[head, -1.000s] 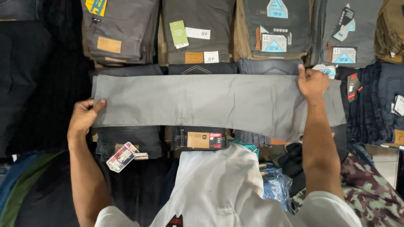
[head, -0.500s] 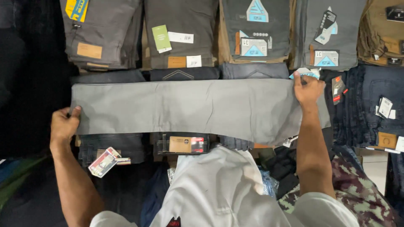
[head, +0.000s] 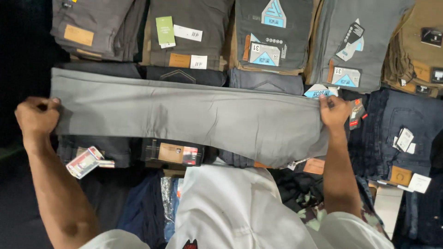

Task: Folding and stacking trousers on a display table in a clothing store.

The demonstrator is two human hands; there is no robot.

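Shirt first, white (head: 230,207), right under my view, arms going out either side. My left hand (head: 38,117) is balled tight on one end of the grey trousers (head: 184,117), and my right hand (head: 334,112) pinches the other end, so they lie stretched flat and sideways, I'd guess to smooth them. They rest on top of dark folded jeans (head: 397,133). Past them, tagged stacks of folded trousers (head: 272,37) in grey and brown sit edge to edge. Left side is just dark.
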